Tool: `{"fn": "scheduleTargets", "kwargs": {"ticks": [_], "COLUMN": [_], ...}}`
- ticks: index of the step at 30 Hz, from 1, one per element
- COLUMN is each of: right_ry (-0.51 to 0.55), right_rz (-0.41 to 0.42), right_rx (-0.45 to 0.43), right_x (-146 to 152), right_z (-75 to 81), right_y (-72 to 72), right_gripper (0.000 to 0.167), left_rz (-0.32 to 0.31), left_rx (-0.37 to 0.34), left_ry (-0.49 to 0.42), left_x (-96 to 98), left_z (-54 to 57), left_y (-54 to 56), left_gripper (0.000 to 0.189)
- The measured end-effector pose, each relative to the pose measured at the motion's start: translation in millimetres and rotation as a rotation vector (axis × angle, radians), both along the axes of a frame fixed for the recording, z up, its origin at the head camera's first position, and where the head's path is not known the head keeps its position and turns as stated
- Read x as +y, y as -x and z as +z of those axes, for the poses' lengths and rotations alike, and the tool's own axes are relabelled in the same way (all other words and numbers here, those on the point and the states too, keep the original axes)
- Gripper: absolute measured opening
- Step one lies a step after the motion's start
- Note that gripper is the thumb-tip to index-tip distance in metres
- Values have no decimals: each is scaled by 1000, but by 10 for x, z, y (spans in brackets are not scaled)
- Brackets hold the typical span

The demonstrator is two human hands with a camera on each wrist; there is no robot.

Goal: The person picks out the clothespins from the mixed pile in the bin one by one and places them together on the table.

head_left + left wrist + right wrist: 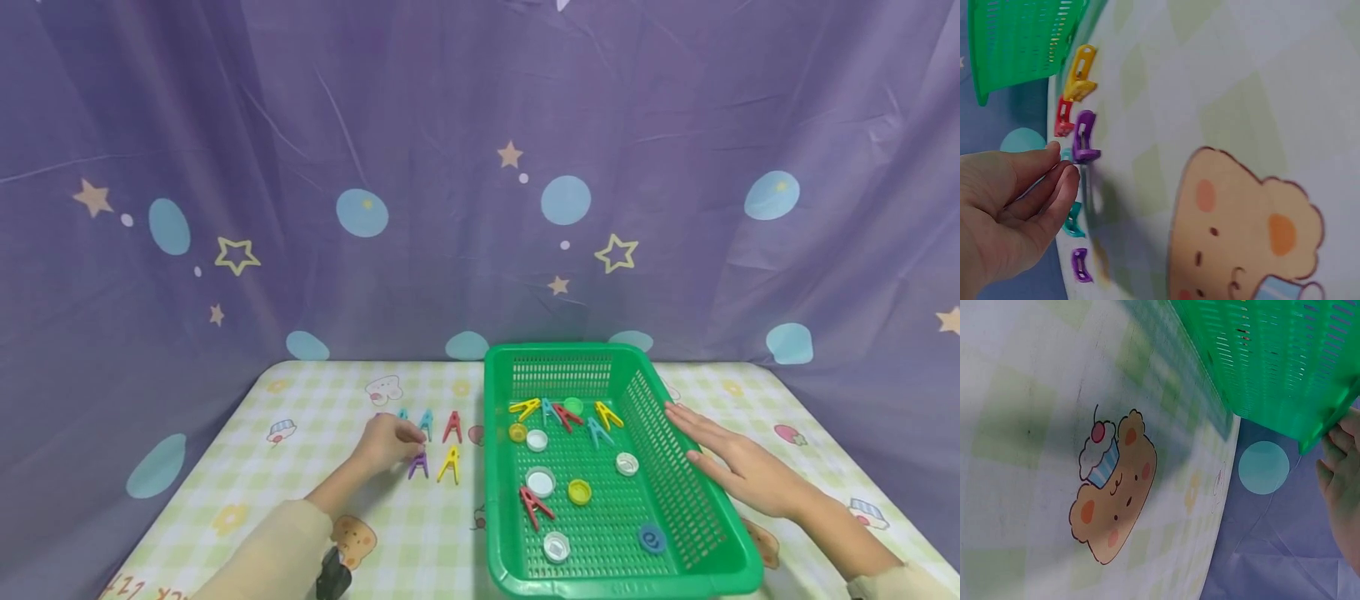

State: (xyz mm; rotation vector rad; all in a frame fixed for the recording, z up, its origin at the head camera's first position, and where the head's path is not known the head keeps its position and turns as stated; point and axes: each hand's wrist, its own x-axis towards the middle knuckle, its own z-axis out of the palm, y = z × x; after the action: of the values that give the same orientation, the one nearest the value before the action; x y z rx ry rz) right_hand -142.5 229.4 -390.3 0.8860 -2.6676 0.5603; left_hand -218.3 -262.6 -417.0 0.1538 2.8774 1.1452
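My left hand [386,443] is over the table, its fingertips beside a purple clothespin [417,465]; in the left wrist view the thumb and fingers stand slightly apart, with nothing visible between them. Right of that clothespin lies a yellow clothespin [449,465]. Behind are a red clothespin [452,427] and a light blue clothespin [426,422], with another blue one partly hidden by the hand. At the far end of the row sits a second purple clothespin [1080,265]. My right hand [750,473] rests with straight fingers against the right rim of a green basket [491,500].
Inside the basket lie several clothespins, among them a red one [536,507], and several bottle caps, including a blue cap [652,538] and a white cap [557,547]. A checkered tablecloth [262,483] covers the table. A purple curtain [450,292] hangs behind.
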Motion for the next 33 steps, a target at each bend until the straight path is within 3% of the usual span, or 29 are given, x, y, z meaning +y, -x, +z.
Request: {"fn": "scheduleTargets", "kwargs": {"ticks": [7,14,18,21,25,33], "right_ry": [-14,-14,-10,-11,-15,-22], "right_rz": [13,27,33,29,18,13], "right_rx": [18,30,35,34,34,49], "right_x": [27,39,40,40,41,35], "right_z": [-6,-16,-15,-19,-32,-41], "right_y": [9,23,26,21,14,26], "right_gripper": [57,58,57,57,57,58], "left_rz": [-69,-165,-262,-341,-426,-507], "left_rx": [61,107,110,83,50,43], "left_ry": [-28,-22,-12,-52,-85,11], "left_x": [68,228,342,433,564,841], "left_z": [192,507,677,779,883,999], "left_y": [6,21,36,59,84,91], "left_gripper": [15,19,25,31,38,40]}}
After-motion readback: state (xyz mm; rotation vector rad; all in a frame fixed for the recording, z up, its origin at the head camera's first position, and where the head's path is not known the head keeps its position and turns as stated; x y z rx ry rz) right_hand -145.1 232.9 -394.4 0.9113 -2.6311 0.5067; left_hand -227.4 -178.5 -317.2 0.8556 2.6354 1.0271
